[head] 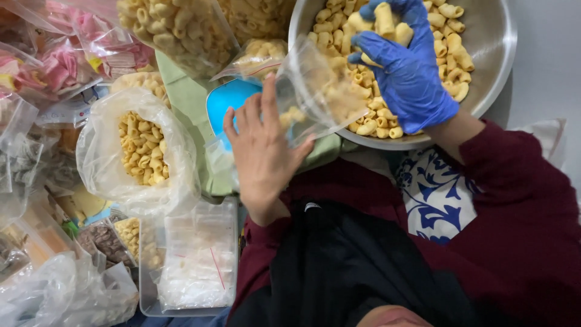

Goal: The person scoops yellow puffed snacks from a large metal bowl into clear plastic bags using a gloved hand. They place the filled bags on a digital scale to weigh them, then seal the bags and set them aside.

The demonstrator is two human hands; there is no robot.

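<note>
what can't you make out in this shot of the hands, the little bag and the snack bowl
Head view only:
- Steel bowl: top rim cut by the frame edge; the right hand in its blue glove covers part of the snacks.
- Small clear bag: motion-blurred, so its fill level is unclear.
- Left hand: only its back shows; the palm and grip are hidden.
- Blue tray: mostly hidden behind hand and bag.

The clear small bag (315,91) is blurred, so its mouth and the few pieces inside cannot be made out; the left hand (263,148) covers the bag's lower corner behind its fingers; the gloved right hand (407,66) hides the snacks beneath its fingers, and the steel bowl (493,42) is cut off by the top edge just above those fingertips; left of the left fingers, the pink packets (57,66) are too blurred to identify.
</note>
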